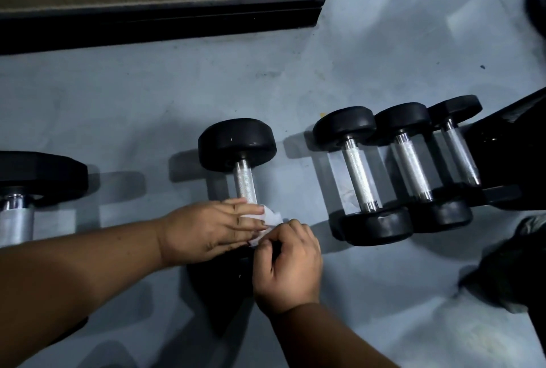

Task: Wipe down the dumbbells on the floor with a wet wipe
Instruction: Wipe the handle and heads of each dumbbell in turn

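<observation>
Dumbbell [240,160] (near end under both hands [206,228]), three others [363,172] beside.

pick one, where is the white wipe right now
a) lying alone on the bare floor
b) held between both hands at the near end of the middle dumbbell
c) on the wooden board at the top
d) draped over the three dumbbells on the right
b: the wet wipe sits under the left hand and is pinched by the right hand, just over the near end of the middle dumbbell.
</observation>
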